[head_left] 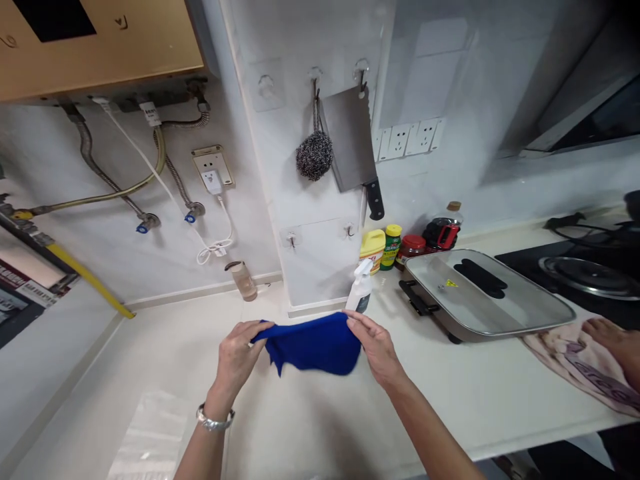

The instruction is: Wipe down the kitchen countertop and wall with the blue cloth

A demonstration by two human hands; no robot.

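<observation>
A blue cloth (315,347) hangs stretched between my two hands above the white countertop (280,427). My left hand (243,353), with a silver bracelet at the wrist, pinches its left end. The right upper corner is gripped between the thumb and fingers of my right hand (373,343). Loose folds droop below the cloth's taut top edge. Just behind my right hand stands a white spray bottle (360,287).
An electric pan with a glass lid (490,293) stands on the right. Beside it, another person's hand (615,343) rests on a pinkish cloth (570,360). A cleaver (350,140) and a steel scourer (314,155) hang on the wall. Jars and bottles line the back; a brownish cup (243,280) stands left.
</observation>
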